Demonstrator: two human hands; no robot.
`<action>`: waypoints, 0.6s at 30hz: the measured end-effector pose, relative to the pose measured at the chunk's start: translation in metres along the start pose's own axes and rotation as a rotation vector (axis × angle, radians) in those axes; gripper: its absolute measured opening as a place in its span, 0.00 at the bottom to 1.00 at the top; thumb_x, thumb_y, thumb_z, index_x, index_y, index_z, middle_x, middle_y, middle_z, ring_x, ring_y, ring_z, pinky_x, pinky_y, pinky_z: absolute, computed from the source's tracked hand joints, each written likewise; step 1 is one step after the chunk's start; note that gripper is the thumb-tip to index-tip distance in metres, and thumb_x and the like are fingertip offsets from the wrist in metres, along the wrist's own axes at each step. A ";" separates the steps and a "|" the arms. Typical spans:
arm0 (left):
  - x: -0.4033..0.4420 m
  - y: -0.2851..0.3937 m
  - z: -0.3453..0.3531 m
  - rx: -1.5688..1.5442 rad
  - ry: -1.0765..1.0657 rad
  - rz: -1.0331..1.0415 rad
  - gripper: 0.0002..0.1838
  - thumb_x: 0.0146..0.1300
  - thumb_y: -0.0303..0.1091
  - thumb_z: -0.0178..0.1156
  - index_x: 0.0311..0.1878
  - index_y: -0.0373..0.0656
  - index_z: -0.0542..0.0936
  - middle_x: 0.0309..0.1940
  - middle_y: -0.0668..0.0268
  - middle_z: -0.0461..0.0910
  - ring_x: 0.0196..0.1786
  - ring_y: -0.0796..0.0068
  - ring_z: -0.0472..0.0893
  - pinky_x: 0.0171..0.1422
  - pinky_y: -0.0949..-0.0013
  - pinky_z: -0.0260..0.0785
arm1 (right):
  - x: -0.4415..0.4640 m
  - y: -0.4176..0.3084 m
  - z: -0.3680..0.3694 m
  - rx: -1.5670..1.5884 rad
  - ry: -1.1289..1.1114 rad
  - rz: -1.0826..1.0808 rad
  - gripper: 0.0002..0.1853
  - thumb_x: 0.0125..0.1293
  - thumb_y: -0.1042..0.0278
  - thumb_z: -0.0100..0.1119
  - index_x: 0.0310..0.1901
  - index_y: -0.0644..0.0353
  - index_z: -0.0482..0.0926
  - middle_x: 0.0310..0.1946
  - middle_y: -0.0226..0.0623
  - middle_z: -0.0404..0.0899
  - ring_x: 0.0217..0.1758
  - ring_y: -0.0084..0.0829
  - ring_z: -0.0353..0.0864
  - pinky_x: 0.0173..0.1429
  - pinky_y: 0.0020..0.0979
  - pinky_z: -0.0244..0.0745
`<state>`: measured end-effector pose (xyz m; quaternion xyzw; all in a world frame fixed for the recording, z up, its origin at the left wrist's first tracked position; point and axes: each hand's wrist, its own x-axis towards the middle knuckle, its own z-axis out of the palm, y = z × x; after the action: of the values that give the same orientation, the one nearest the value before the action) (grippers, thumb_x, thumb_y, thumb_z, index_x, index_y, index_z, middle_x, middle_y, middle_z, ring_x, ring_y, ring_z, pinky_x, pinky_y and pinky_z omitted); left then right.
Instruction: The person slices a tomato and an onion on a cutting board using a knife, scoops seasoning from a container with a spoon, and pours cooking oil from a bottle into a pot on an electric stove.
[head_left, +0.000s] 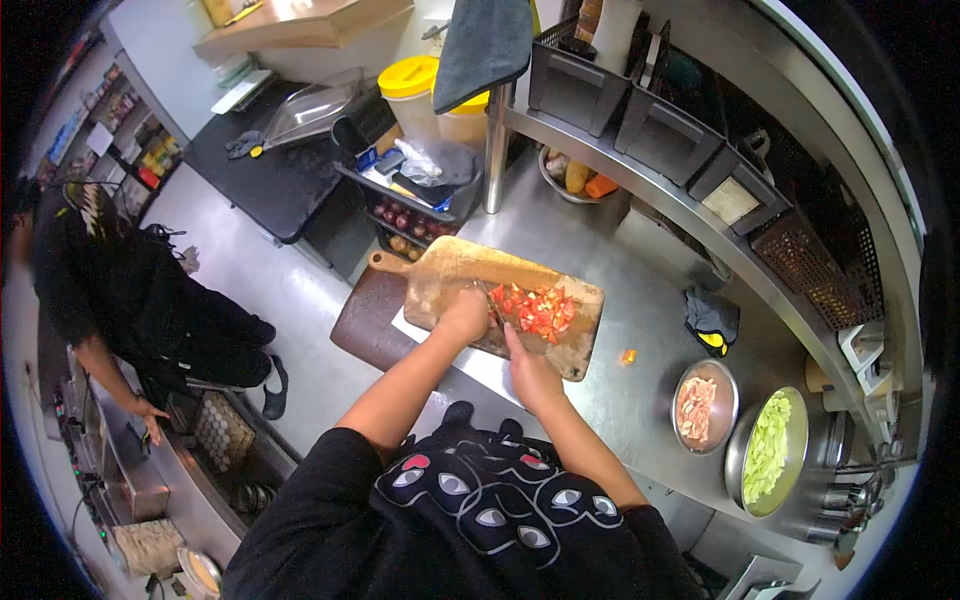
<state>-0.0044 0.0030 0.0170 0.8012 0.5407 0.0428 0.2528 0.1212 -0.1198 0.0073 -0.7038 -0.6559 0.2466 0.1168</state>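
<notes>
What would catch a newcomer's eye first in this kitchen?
Probably the chopped red pieces on the wooden board, near the picture's centre. Next might come the pale green pieces in a metal bowl at lower right, then the yellow lid near the top, left of the hanging grey cloth.

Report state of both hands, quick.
Left hand: curled beside the knife; can't tell if it holds anything.
Right hand: closed, holding the knife.
</notes>
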 end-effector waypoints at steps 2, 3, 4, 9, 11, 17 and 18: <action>0.005 -0.017 0.018 -0.048 0.086 0.053 0.18 0.46 0.33 0.71 0.37 0.30 0.79 0.38 0.43 0.79 0.44 0.49 0.80 0.48 0.56 0.73 | 0.000 0.003 0.000 0.023 0.018 -0.002 0.27 0.64 0.68 0.42 0.67 0.44 0.59 0.29 0.57 0.78 0.31 0.55 0.79 0.39 0.52 0.72; 0.005 -0.020 0.021 -0.043 0.085 0.050 0.18 0.46 0.33 0.70 0.37 0.31 0.79 0.38 0.43 0.79 0.44 0.48 0.80 0.48 0.56 0.73 | -0.001 0.005 0.000 0.036 0.027 -0.001 0.27 0.65 0.67 0.42 0.67 0.43 0.59 0.28 0.57 0.78 0.31 0.55 0.79 0.38 0.52 0.72; 0.005 -0.023 0.022 -0.041 0.084 0.047 0.17 0.47 0.33 0.70 0.37 0.31 0.79 0.38 0.43 0.79 0.44 0.48 0.80 0.48 0.56 0.73 | -0.007 0.009 0.000 0.055 0.037 -0.007 0.27 0.65 0.67 0.43 0.66 0.42 0.59 0.28 0.57 0.78 0.30 0.55 0.79 0.38 0.52 0.72; 0.003 -0.028 0.032 -0.115 0.014 -0.064 0.17 0.49 0.36 0.69 0.37 0.32 0.80 0.37 0.42 0.79 0.44 0.47 0.79 0.49 0.56 0.72 | -0.057 0.025 -0.025 0.076 -0.099 0.072 0.28 0.64 0.66 0.47 0.66 0.39 0.60 0.28 0.56 0.78 0.30 0.54 0.79 0.38 0.51 0.73; 0.003 -0.031 0.034 -0.143 0.026 -0.043 0.18 0.50 0.38 0.68 0.37 0.31 0.80 0.36 0.42 0.79 0.44 0.47 0.79 0.49 0.56 0.72 | -0.066 0.024 -0.035 0.044 -0.117 0.069 0.28 0.63 0.66 0.48 0.66 0.39 0.60 0.28 0.56 0.78 0.31 0.54 0.79 0.38 0.50 0.74; -0.003 -0.029 0.033 -0.126 0.093 -0.011 0.18 0.51 0.39 0.67 0.33 0.30 0.80 0.33 0.42 0.79 0.41 0.46 0.80 0.47 0.55 0.73 | -0.059 0.026 -0.037 0.057 0.003 -0.002 0.28 0.62 0.67 0.48 0.65 0.39 0.62 0.29 0.56 0.78 0.32 0.54 0.79 0.38 0.50 0.74; -0.003 -0.029 0.033 -0.116 0.100 -0.007 0.17 0.51 0.39 0.67 0.33 0.30 0.80 0.32 0.42 0.79 0.40 0.46 0.80 0.46 0.55 0.73 | -0.056 0.023 -0.035 0.075 0.047 -0.015 0.27 0.62 0.67 0.48 0.65 0.40 0.62 0.29 0.56 0.78 0.31 0.54 0.79 0.38 0.50 0.74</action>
<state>-0.0188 -0.0034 -0.0242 0.7802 0.5520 0.1134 0.2716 0.1572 -0.1713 0.0366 -0.6994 -0.6487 0.2536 0.1604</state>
